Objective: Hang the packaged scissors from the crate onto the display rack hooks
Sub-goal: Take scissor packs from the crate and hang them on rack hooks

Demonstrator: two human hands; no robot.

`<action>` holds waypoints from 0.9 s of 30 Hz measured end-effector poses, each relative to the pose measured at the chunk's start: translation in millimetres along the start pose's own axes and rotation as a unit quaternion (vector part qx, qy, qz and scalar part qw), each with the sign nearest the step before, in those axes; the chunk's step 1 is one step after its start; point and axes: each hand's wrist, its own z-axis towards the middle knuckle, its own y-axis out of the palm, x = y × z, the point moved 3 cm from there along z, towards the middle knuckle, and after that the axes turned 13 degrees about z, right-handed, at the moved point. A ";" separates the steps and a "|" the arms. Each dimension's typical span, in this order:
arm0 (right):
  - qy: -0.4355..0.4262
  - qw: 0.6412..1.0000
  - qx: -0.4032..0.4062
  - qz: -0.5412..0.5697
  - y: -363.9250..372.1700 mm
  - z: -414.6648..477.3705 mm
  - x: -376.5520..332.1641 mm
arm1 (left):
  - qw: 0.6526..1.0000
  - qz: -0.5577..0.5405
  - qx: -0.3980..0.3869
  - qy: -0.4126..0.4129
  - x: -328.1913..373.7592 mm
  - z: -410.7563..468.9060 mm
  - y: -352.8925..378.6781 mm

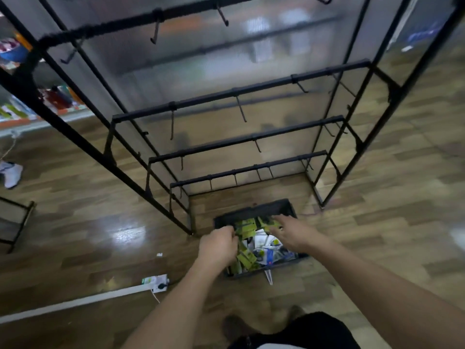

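Forearms reached forward and down to a black crate [251,213] standing on the wooden floor [100,222]. The left hand [218,245] was at the crate's near-left side, fingers curled round the edge of a yellow-green card. The right hand [289,231] lay farther in, fingers straight and spread over the far packs, gripping nothing.

The packaged scissors [245,229] filled the crate in a jumble directly beneath both hands, with no shared long axis. The crate's own long axis ran away from the person toward the display rack [226,93].

The rack rose just beyond the crate. Its lowest bar [251,170] was nearest, and the hooks [241,109] on the higher bars stood well above and beyond the hands. Any lift would therefore have run up and forward, and the left hand, already on a card, seemed the likelier carrier.

Motion blur hid the hang-holes, the print on the cards and the exact finger contact. The right hand covered the far packs. Clear and white items in the crate's near-right part could not be identified.
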 end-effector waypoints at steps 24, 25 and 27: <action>0.033 0.998 0.041 0.038 -11.4 -67.0 47.8 | 0.999 0.002 0.003 0.050 43.7 -23.1 -0.7; 0.038 0.997 0.045 0.041 -7.5 -67.9 44.3 | 0.998 0.013 0.009 0.056 39.2 -21.3 -2.3; 0.049 0.997 0.048 0.038 4.0 -68.3 36.8 | 0.997 0.028 0.014 0.077 28.5 -18.6 -3.8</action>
